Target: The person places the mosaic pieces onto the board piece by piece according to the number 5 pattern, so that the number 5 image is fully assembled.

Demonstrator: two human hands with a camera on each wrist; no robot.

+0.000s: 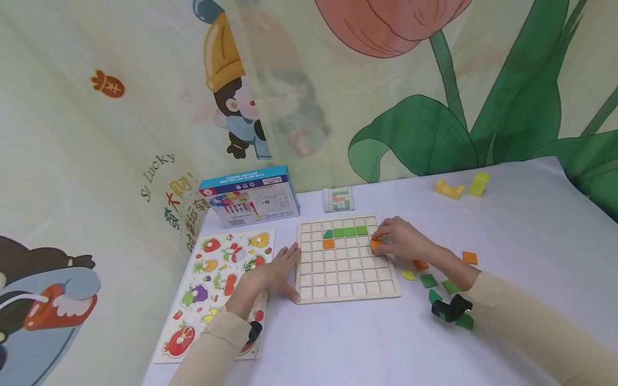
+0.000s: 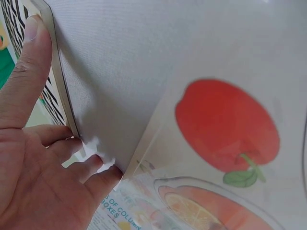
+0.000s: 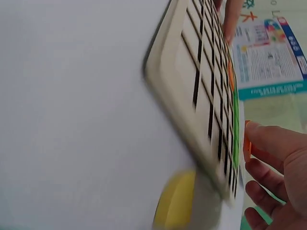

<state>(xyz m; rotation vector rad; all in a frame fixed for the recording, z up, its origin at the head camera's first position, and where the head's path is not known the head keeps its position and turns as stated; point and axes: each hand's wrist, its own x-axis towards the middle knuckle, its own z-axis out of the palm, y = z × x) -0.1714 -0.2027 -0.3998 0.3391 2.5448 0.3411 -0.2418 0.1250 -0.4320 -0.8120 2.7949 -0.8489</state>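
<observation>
Between hands, grid board; right hand seemingly pinches orange tile.

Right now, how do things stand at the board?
Right hand pinching orange tile at right edge of board. Left hand touching left edge. Loose tiles to the right; no obstruction seen.

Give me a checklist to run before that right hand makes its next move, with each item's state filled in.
1. Tile secured: ok; the right hand pinches an orange tile.
2. Grid board steadied: ok; the left hand touches its left edge.
3. Held tile released into a cell: not ok; it is in the fingers, at the board's right side.
4. Green square tiles aligned: ok; three sit side by side in one row.
5. Layout matches the pattern card behind the board: cannot tell; its print is too small.
</observation>
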